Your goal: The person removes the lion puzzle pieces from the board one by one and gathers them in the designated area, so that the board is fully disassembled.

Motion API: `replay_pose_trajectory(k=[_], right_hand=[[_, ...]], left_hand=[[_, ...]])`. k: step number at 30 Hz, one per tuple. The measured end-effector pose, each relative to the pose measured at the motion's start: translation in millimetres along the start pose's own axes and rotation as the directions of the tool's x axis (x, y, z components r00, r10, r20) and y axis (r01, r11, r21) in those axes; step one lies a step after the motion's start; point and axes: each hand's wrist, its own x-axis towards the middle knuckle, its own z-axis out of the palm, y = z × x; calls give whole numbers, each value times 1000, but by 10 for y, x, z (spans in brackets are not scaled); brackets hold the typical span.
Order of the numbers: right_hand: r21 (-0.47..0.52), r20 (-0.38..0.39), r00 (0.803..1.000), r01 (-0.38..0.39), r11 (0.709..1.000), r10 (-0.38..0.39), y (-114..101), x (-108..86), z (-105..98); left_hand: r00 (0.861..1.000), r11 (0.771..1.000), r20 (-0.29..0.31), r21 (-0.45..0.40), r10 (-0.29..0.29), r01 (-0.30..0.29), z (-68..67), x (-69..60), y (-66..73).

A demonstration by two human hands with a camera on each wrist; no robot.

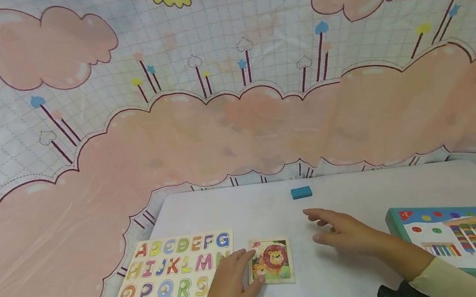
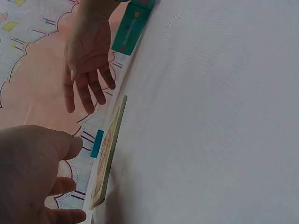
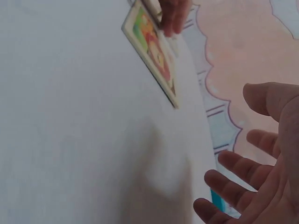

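Cream-rimmed square lion panel [image 1: 276,259], blue oblong block [image 1: 301,193]

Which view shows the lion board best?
Head: the lion board faces the camera, picture clear, though the left hand overlaps its left edge. Left wrist: steeply slanted, picture barely readable. Right wrist: slanted and blurry.

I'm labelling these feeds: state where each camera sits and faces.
Head: on the head, facing forward and down at the lion picture board; left hand and right hand show.
Left wrist: on that wrist, facing across the tabletop; both hands show.
Right wrist: on that wrist, facing across the tabletop; both hands show, the left partly.
Wrist views share the lion picture board.
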Motion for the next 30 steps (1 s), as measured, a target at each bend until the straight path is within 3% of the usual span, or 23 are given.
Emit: replay_pose_trajectory(k=[8,15,19,25,30], right_hand=[[126,-33,999,42,991,-38,-63,228,435],[146,-4,992,123,982,-124,-184,549,737],[114,31,991,127,985,-131,-251,735,888],[-1,21,985,173,985,-173,-280,825,997],[-169,-7,965,256,952,-261,-253,836,1033]], left_hand=[[999,999,-35,34,-27,28,95,-72,28],[996,996,-41,25,-82,83,123,-100,76],[992,992,-71,70,-104,109,166,-111,103],[988,984,-97,114,-123,134,220,-107,220],[987,980,-74,123,-146,154,194,-86,297]])
